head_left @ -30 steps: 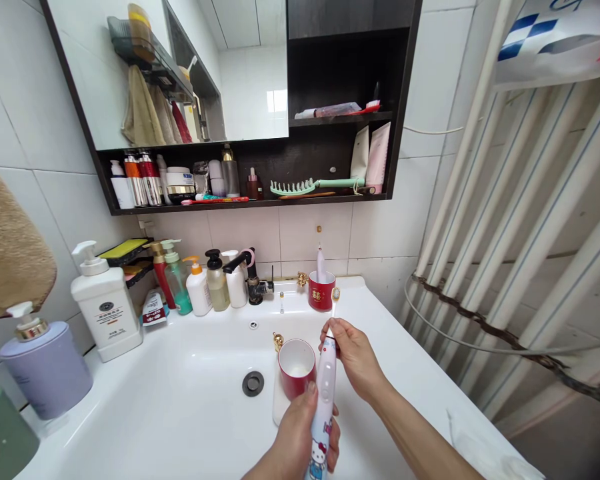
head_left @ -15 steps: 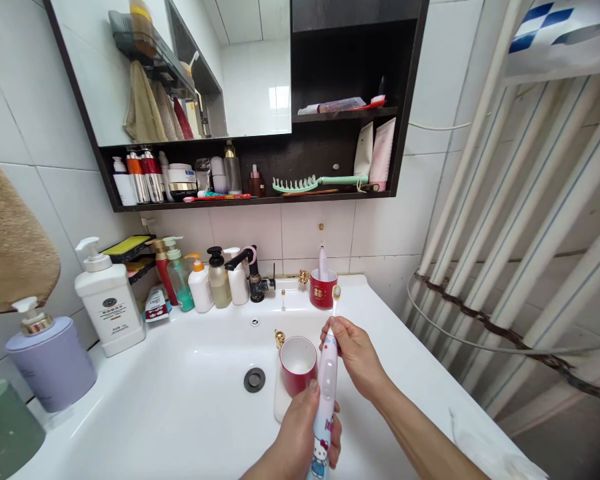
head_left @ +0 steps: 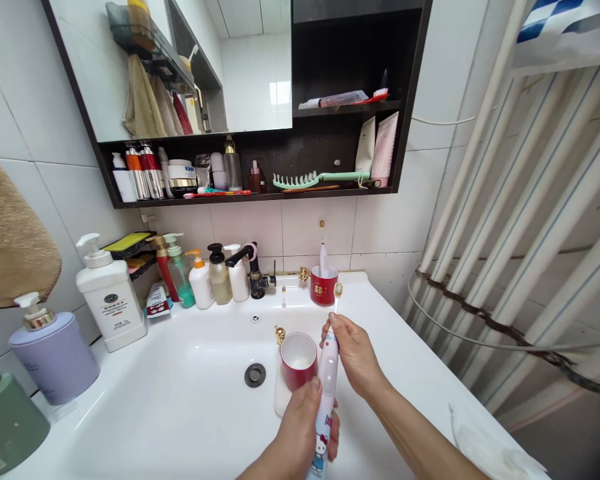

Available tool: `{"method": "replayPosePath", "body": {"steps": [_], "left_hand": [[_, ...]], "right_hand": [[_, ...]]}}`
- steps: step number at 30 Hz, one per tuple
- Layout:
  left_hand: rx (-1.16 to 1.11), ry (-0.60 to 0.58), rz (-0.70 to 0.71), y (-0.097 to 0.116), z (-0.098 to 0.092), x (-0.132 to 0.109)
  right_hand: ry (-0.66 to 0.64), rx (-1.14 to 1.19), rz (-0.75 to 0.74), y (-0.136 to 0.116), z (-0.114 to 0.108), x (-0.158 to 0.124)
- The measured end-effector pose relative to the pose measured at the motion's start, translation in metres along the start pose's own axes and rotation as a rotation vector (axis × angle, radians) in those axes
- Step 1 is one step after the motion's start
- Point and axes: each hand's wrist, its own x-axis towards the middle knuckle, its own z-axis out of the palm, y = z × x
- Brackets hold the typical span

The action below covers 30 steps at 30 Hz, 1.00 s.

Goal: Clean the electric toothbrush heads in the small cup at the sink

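Note:
An electric toothbrush (head_left: pixel 328 380) with a pale pink and blue cartoon handle slants upward over the right side of the sink. My left hand (head_left: pixel 307 427) is wrapped round its handle. At the neck, the fingers of my right hand (head_left: pixel 353 350) pinch the brush head (head_left: pixel 338 293), whose bristles show above them. Just left of the handle, a red cup (head_left: pixel 299 363) with a white inside stands on a white soap-dish-like base (head_left: pixel 281 400). Farther back, another red cup (head_left: pixel 325 287) holds a slim pale pink item (head_left: pixel 323 260).
The white sink (head_left: pixel 180 393) has a dark drain (head_left: pixel 255 375) and a black faucet (head_left: pixel 255 273). Several pump bottles (head_left: pixel 111 297) line its left and back edges. A dark mirror cabinet (head_left: pixel 330 150) hangs above. White pipes (head_left: pixel 530 233) run along the right wall.
Both hands keep their hold on the toothbrush with almost no movement. The view has shifted very slightly.

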Motion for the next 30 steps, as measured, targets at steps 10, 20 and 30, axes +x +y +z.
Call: {"method": "replayPosePath", "body": {"steps": [10,20,30], "left_hand": [[-0.062,-0.009,-0.054,0.003,0.003,-0.002],[-0.068,-0.003,0.003,0.015,0.000,-0.001],[0.453,0.317,0.352,0.022,-0.036,0.016]], "right_hand": [[-0.074,0.132,0.057,0.001,0.001,0.001],[-0.201,0.146,0.085,0.000,0.005,-0.008],[-0.223,-0.233,-0.120,0.003,0.016,0.000]]}}
